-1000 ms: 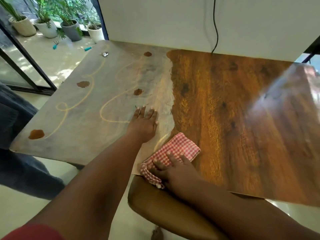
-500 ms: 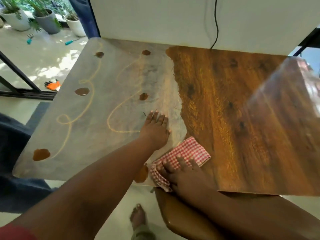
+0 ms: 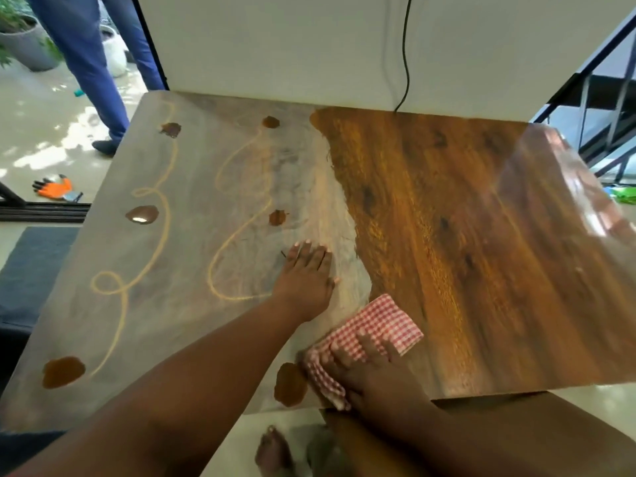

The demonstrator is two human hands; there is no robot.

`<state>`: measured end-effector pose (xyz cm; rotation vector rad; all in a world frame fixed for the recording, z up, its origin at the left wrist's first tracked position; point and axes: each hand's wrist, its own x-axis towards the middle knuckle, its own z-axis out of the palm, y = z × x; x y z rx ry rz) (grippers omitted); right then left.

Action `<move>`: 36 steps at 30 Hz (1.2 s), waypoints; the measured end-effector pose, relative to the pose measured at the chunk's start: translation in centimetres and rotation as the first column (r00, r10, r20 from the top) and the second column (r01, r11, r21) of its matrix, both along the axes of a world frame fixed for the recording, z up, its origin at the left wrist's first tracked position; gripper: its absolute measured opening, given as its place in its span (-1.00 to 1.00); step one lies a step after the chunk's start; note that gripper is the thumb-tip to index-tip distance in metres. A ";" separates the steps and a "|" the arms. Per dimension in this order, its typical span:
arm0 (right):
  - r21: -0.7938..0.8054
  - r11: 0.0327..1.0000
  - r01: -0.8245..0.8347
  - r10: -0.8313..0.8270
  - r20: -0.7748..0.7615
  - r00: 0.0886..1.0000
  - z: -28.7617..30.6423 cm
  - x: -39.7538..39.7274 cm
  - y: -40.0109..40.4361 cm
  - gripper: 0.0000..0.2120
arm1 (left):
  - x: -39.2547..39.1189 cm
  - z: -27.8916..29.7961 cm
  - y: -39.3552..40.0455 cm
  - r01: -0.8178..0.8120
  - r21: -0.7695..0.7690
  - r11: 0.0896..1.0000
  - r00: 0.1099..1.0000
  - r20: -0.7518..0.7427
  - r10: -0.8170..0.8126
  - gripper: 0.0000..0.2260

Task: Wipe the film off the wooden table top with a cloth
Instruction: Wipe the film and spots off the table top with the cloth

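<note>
The wooden table top [image 3: 464, 242] shows bare brown grain on its right half. A grey film [image 3: 192, 235] with pale looping lines and several brown blots covers the left half. My left hand [image 3: 306, 280] lies flat on the film near its edge, fingers straight. My right hand [image 3: 371, 370] presses a folded red-and-white checked cloth [image 3: 378, 325] onto the table near the front edge, beside a brown blot [image 3: 290, 383].
A white wall [image 3: 309, 46] with a black cable [image 3: 406, 53] backs the table. A person's blue trouser legs [image 3: 93, 63] stand at the far left by plant pots. Orange gloves [image 3: 53, 187] lie on the floor. A dark mat [image 3: 31, 270] lies left of the table.
The view has shifted so the table sits further right and lower. My right hand and the cloth stay at the front edge. A brown blot beside the cloth has come into view.
</note>
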<state>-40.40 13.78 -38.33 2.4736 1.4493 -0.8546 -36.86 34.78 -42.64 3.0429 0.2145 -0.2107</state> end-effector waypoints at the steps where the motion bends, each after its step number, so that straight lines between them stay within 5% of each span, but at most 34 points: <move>1: -0.005 0.998 -0.056 0.056 -0.011 0.998 -0.2 0.1 -0.8 -0.54 | 0.1 -0.1 0.2 0.007 -0.002 1.000 1.000 0.002 -0.007 -0.45; 5: -0.020 0.990 -0.137 0.137 -0.013 0.990 0.1 2.9 -3.6 -0.52 | 0.1 -0.2 1.1 0.049 -0.015 0.999 0.999 0.001 -0.049 -0.46; 11: -0.002 0.993 0.115 -0.115 0.075 0.991 -0.7 2.9 0.1 -0.52 | 0.4 -0.1 1.2 0.041 -0.032 0.999 0.999 -0.029 -0.042 -0.47; 17: 0.016 1.000 0.003 -0.003 0.015 1.000 -0.8 2.7 -3.1 -0.49 | 0.4 0.3 1.3 0.047 -0.030 0.998 0.996 -0.075 -0.049 -0.47; 25: 0.050 0.995 0.091 -0.096 0.103 0.990 -1.0 5.7 1.4 -0.49 | 0.5 0.4 1.3 0.016 -0.038 0.999 0.993 -0.114 -0.021 -0.48; 31: 0.066 0.997 -0.046 0.045 0.017 0.999 -0.7 5.7 -1.9 -0.47 | 0.6 0.9 1.3 0.031 0.027 0.999 0.989 -0.146 -0.026 -0.48; 36: 0.065 0.996 0.054 -0.060 0.082 0.995 -0.3 9.8 -0.4 -0.48 | 1.0 1.0 1.2 0.011 0.032 0.999 0.989 -0.146 -0.006 -0.48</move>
